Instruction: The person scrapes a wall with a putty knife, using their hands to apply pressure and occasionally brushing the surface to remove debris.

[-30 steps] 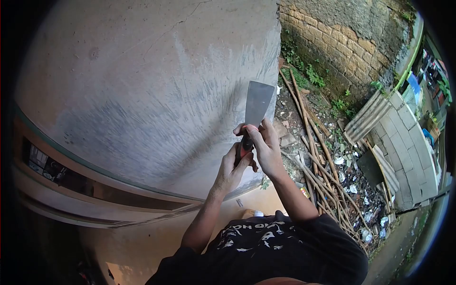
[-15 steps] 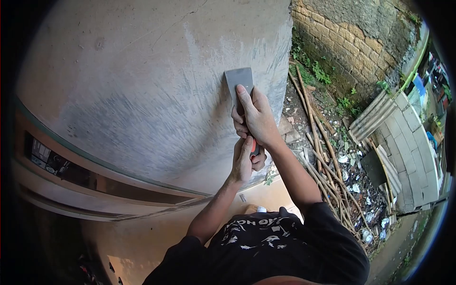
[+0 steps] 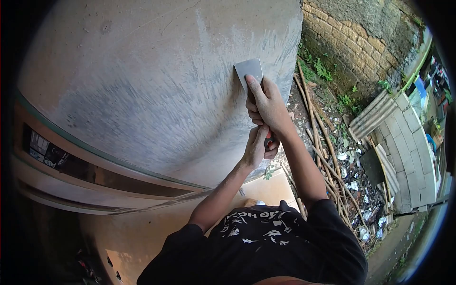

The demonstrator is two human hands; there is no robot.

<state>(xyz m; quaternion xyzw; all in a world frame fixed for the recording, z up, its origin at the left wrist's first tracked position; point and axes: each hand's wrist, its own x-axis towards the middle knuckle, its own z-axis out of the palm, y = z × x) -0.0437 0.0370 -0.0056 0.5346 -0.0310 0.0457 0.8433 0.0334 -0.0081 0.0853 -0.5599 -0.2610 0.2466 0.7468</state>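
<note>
A scraper (image 3: 249, 68) with a wide grey metal blade and a red-and-black handle is held in both hands. My right hand (image 3: 269, 104) wraps its upper part, thumb pressed along the flat of the blade. Lower down, my left hand (image 3: 256, 146) is closed round the handle end, just beneath the right. The blade's edge lies at the plastered wall (image 3: 156, 102), which carries many grey scrape streaks around and left of the blade. Fingers hide most of the handle.
Left and below is a window frame (image 3: 95, 171) with dark glass. Beyond the wall's right edge lie bamboo poles (image 3: 316, 123) and scattered rubbish (image 3: 358, 183). A stone wall (image 3: 351, 38) and a low block wall (image 3: 408, 156) stand farther right. Tiled floor (image 3: 190, 232) shows below.
Both hands and the scraper have shifted up and to the right along the wall. The grip stays the same, and the view has shifted slightly.
</note>
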